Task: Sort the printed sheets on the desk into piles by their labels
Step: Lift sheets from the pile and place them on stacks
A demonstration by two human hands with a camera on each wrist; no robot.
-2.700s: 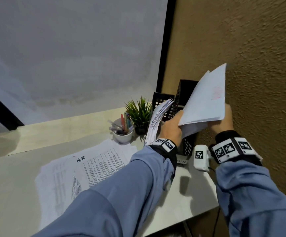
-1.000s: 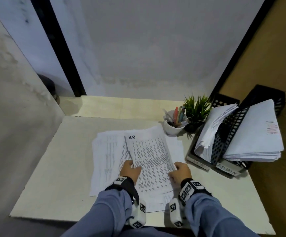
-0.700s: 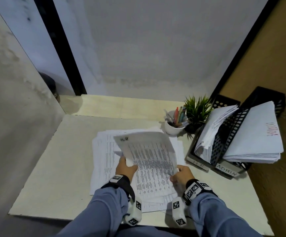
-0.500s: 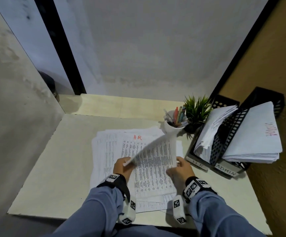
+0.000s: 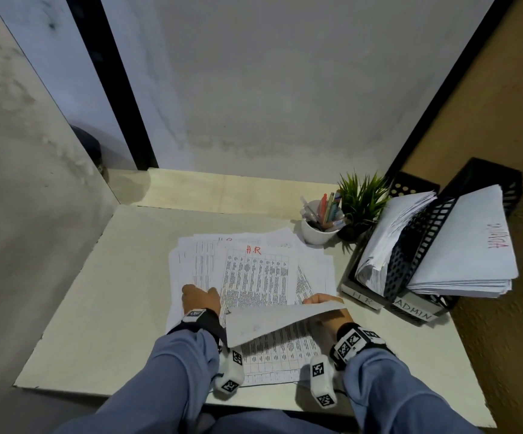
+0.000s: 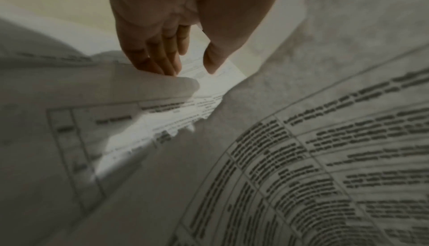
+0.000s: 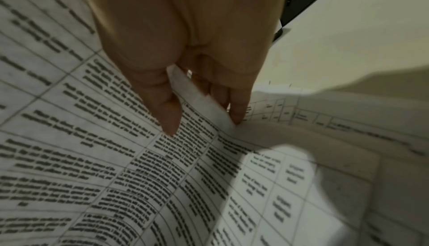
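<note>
The right hand [image 5: 327, 310] pinches the lifted sheet [image 5: 272, 319]; the left hand [image 5: 200, 300] lies flat on the pile [image 5: 253, 274] (top labelled H.R); a hasty pull could drag extra sheets along.

- The top printed sheet [image 5: 255, 270] of the spread on the desk bears "H.R" handwritten in red at its head.
- Right of that sheet, the nearer black tray's label [image 5: 362, 298] reads "H R".
- The farther tray's label [image 5: 413, 311] reads "ADMIN".
- The stack [image 5: 470, 245] in that farther tray carries red handwriting, upside down and unclear.
- The table text on the sheets is too blurred to read.
</note>
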